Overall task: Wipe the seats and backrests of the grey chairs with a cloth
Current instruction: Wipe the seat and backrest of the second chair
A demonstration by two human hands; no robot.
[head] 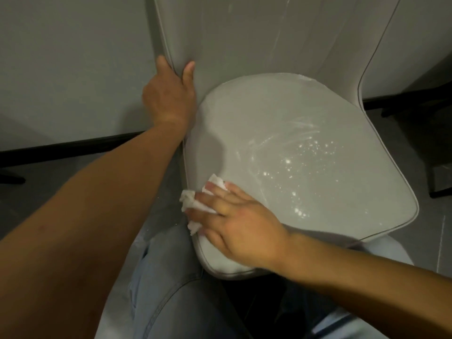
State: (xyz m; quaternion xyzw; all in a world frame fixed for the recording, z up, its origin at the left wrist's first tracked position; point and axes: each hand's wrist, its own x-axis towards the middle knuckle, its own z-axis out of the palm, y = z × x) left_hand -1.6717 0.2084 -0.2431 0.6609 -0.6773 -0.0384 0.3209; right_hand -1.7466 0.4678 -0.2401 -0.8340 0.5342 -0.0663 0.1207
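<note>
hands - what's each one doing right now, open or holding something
Left hand: grips the backrest edge.
Right hand: open, straight fingers press the cloth on the seat.

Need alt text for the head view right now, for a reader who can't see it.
The right hand presses a white cloth flat against the near left edge of a grey chair's wet seat. The left hand grips the edge of the backrest.

Your grey chair [293,133] faces you, its rounded seat [318,152] glossy and speckled with wet droplets toward the right; the tall backrest [269,35] rises upright behind, faintly streaked; your white cloth [195,204] lies crumpled on the seat's near-left edge, partly covered
</note>
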